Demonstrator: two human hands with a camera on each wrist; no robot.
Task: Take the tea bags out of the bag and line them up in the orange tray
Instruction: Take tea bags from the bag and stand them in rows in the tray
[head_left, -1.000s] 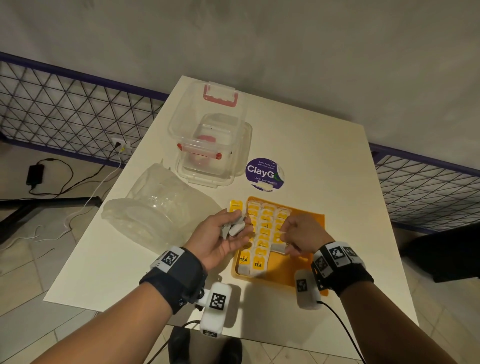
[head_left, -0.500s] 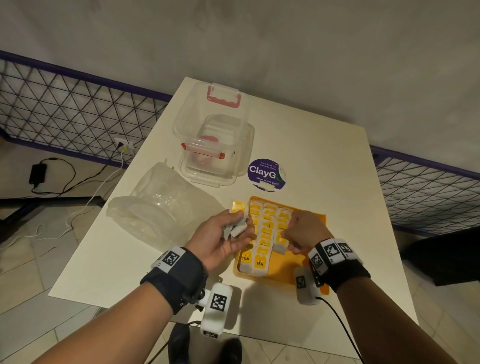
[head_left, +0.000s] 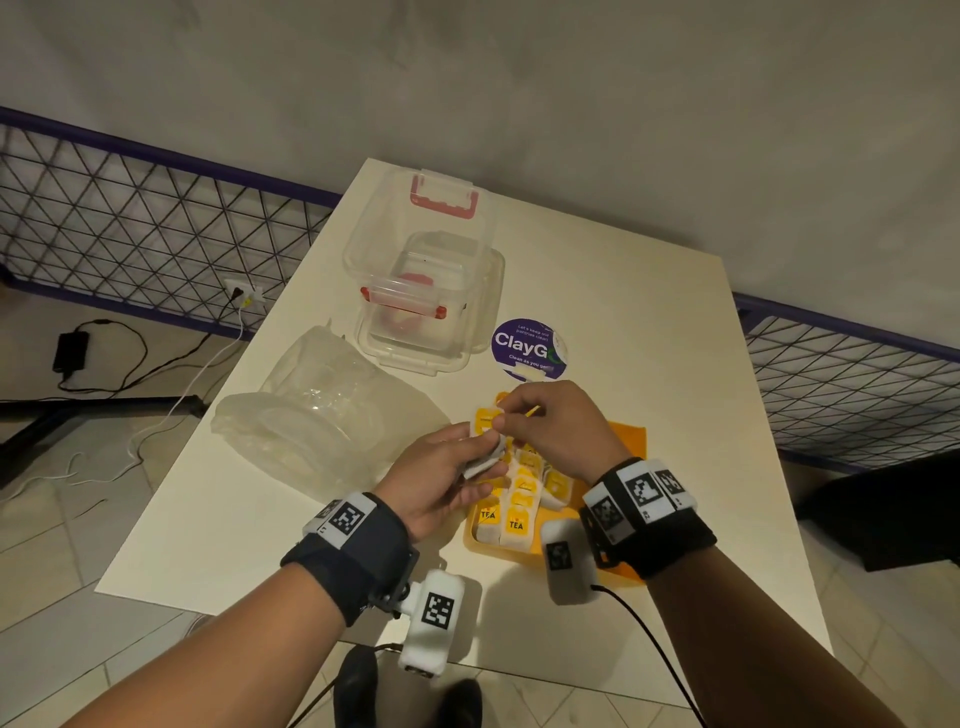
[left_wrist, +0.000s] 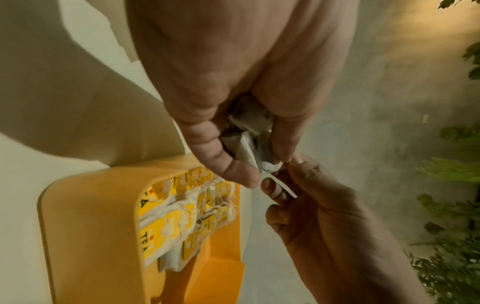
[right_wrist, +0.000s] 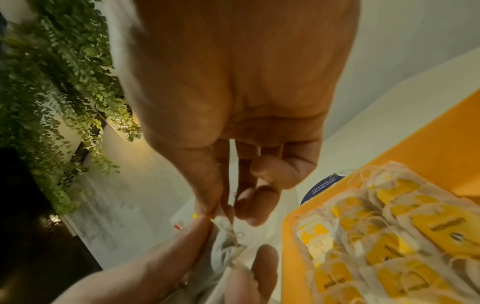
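A white surface (head_left: 649, 364) stands by a grey wall. At its left lies the clear plastic bag (head_left: 322, 410). The left hand (head_left: 441, 480) has its grip curled round a bunch of tea bags (left_wrist: 249, 131); the right hand (head_left: 558, 426) pinches one tea bag's tag (head_left: 488, 418) above the orange tray (head_left: 631, 436), where rows of tea bags (head_left: 524, 493) lie.

I see bare forearms; each wrist wears a black strap (head_left: 363, 551) carrying white blocks printed with black square markers, and a black cable (head_left: 649, 644) trails from the right one.
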